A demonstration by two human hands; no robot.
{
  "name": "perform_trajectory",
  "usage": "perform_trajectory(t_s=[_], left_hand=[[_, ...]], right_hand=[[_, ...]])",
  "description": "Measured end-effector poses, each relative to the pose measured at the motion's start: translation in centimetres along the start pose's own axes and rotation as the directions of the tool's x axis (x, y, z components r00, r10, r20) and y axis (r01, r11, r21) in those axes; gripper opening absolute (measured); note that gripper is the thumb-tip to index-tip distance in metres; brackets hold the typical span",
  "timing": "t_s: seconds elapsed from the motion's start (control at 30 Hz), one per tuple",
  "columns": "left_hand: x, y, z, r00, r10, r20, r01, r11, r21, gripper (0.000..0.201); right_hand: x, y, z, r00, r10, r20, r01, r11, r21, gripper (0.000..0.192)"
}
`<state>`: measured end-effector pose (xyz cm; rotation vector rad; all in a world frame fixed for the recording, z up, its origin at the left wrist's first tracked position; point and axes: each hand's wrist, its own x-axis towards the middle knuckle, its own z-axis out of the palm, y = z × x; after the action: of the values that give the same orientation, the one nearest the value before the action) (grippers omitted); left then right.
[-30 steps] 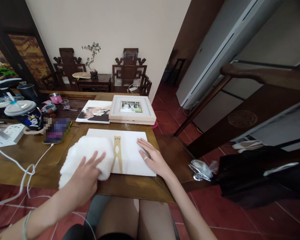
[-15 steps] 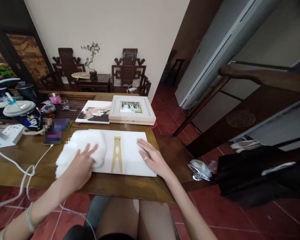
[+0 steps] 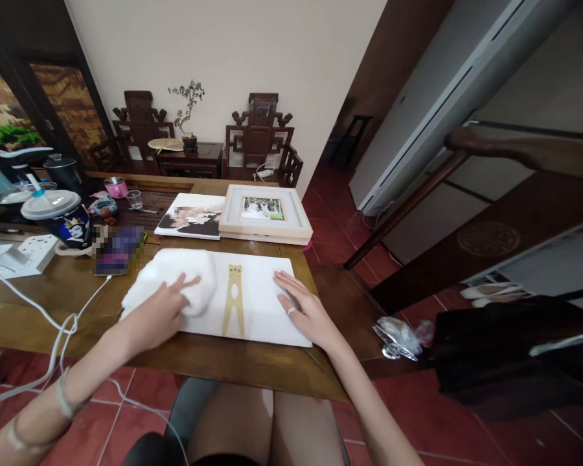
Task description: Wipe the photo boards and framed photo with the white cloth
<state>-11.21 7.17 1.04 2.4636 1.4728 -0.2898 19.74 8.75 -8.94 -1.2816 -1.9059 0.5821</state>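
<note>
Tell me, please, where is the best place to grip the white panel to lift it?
Probably the white panel by its near right edge, coming from the right: it lies flat, that corner reaches the table edge, and the right hand rests there. The left hand presses a white cloth elsewhere.

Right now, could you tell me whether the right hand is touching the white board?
Touching: the head view shows the right hand lying flat, palm down, on the white board, fingers spread on it.

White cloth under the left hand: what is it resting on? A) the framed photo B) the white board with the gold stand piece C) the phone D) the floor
B: the left hand presses the white cloth onto the left part of the white board, beside the gold stand piece.
</note>
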Motion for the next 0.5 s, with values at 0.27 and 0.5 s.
perform_trajectory(t_s=[0.27,0.5], left_hand=[[6.7,-5.6,-0.9,0.983,0.022,-0.180,-0.013,0.999,0.049,0.036],[-0.3,-0.7,0.1,0.996,-0.080,-0.025,0.082,0.994,0.070,0.031]], right_hand=[[0.0,0.0,0.0,1.000,0.008,-0.003,-0.008,1.000,0.012,0.042],[-0.1,0.0,0.0,1.000,0.004,-0.004,-0.004,1.000,-0.008,0.042]])
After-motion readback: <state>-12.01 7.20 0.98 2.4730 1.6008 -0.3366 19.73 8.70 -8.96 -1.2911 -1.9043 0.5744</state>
